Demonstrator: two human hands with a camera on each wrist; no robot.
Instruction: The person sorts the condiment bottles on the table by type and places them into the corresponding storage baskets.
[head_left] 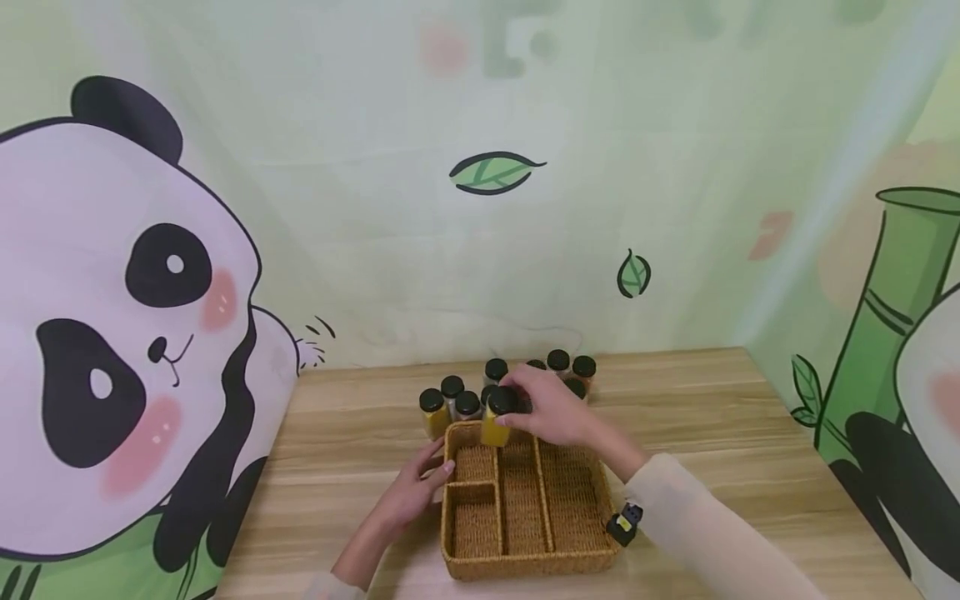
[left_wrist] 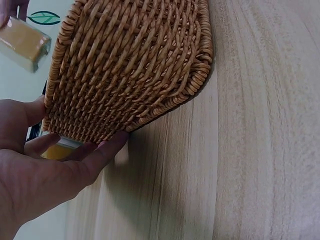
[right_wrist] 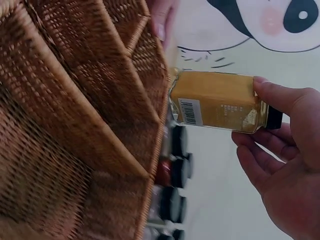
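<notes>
My right hand (head_left: 551, 407) pinches a glass spice jar (right_wrist: 215, 100) by its upper end, just below the black lid. Yellow powder fills this jar, and a barcode label shows on its side. In the head view the jar hangs upright over the back rim of a woven wicker basket (head_left: 519, 562). At the basket's back left corner my left hand (head_left: 411, 487) holds the side, the thumb at the rim and the fingers against the outer wall, as the left wrist view shows. Dividers split the basket into several compartments, and no jar shows inside.
Behind the basket stand several black-lidded spice jars, one with yellow powder (head_left: 432, 414) at the left and a reddish one (head_left: 585, 371) at the right. The wooden table (head_left: 705, 442) meets a printed panda backdrop (head_left: 375, 250) at the back.
</notes>
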